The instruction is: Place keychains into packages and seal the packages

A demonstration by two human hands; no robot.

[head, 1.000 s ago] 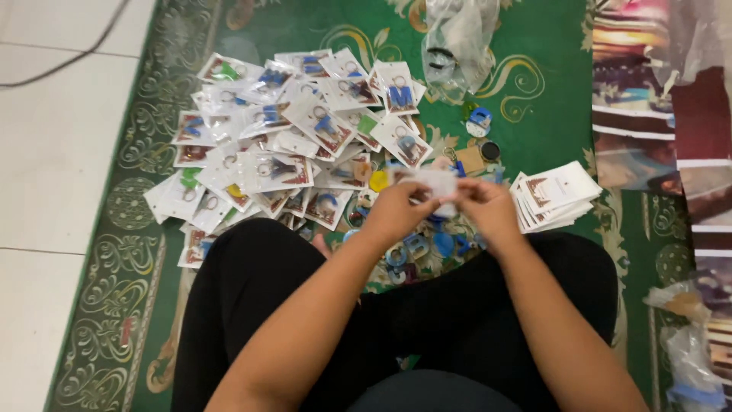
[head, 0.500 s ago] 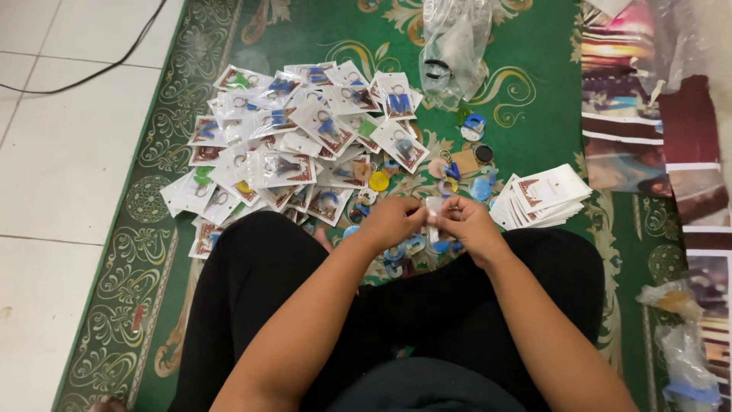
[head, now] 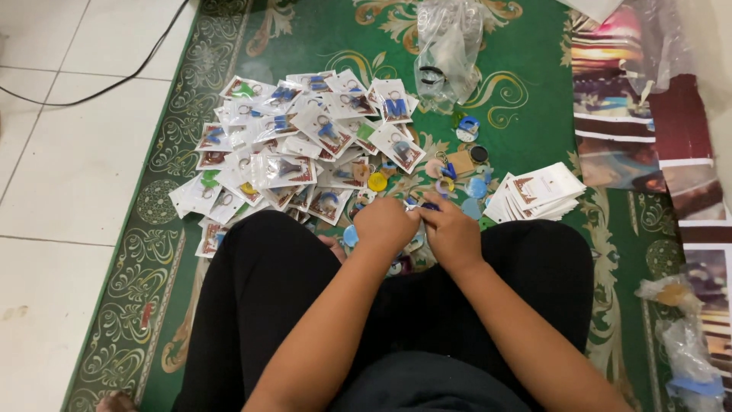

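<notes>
Sitting: a person in black trousers is cross-legged on a green patterned carpet (head: pixel 534 46), seen from above, both forearms reaching toward the middle of the frame.
Left hand: the left hand (head: pixel 386 226) is curled into a loose fist just left of centre, knuckles up; its fingers are drawn in tight, and whether they pinch anything cannot be told from this angle.
Right hand: the right hand (head: pixel 451 233) lies touching the left, fingertips bent narrow and pointing at the left hand's fingertips; what sits between them is hidden.
Small pieces: a scatter of small round coloured plastic charms (head: pixel 457 172), blue, yellow, pink and black, lies just above and beneath the hands at centre.
Packed cards: a broad heap of white cards in clear sleeves with coloured trinkets on rings (head: pixel 297 152) spreads over the carpet in the upper left of centre, overlapping one another.
Blank cards: a fanned stack of white printed backing cards (head: pixel 543 194) rests right of the hands, near the right knee.
Bag: a crumpled clear plastic bag (head: pixel 448 46) stands at the top centre.
Floor: white floor tiles (head: pixel 69 175) fill the left edge, with a black cable (head: pixel 99 84) crossing the upper left.
</notes>
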